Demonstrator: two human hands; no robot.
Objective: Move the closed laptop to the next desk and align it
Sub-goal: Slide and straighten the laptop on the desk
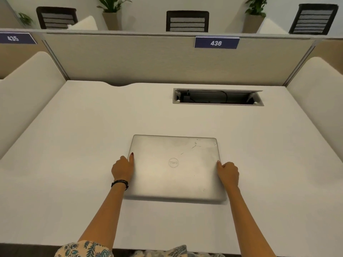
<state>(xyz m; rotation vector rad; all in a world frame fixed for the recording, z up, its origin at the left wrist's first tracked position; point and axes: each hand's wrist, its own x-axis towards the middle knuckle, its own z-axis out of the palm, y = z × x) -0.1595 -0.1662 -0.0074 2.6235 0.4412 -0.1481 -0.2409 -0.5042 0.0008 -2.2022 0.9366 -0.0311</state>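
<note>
1. A closed silver laptop lies flat on the white surface, near its front edge and about midway across, with its round logo facing up and a few scratches toward its far right corner.
2. The left hand is curled against the laptop's left edge, one finger with a dark red nail resting on top of the lid; a dark bracelet circles that wrist.
3. The right hand is pressed to the right edge in the same manner, fingers bent in, thumb tip on the lid corner of that side.
4. Both hands clasp the laptop by its sides; whether it is lifted at all I cannot tell.
5. Behind it, to the right, an open cable hatch is set into the surface.
6. On the beige partition hangs a blue label reading 436; another, 435, marks the desk to the left.
</note>
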